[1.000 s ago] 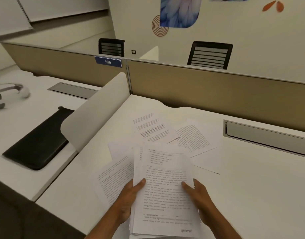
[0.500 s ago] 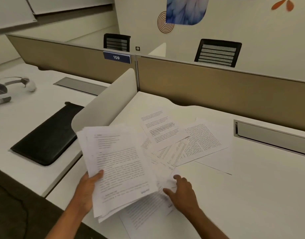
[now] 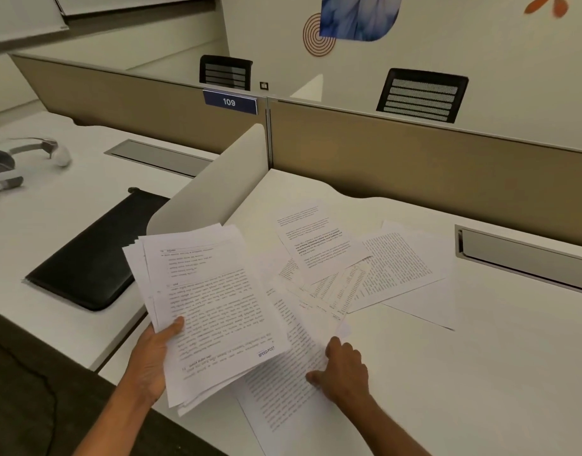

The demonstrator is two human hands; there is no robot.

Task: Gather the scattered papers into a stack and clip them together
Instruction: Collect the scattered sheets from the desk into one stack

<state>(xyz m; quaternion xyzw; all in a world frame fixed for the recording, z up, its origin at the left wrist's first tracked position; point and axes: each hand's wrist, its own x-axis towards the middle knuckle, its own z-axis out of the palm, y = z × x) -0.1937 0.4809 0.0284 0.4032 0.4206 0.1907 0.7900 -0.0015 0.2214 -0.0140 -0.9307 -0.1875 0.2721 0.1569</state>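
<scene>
My left hand grips a stack of printed papers by its left edge and holds it tilted above the desk's front left corner. My right hand rests with fingers bent on a loose printed sheet lying flat under the stack's right side. Several more sheets lie fanned out on the white desk behind: one with bold text, one densely printed, a blank one. I see no clip.
A white curved divider separates this desk from the left one, which holds a black folder and a white headset. Tan partition panels run along the back. A grey cable tray sits at right.
Both hands held the stack in front of me a second ago. My left hand has since swung it leftward alone, and my right hand dropped onto the loose sheet on the desk.
</scene>
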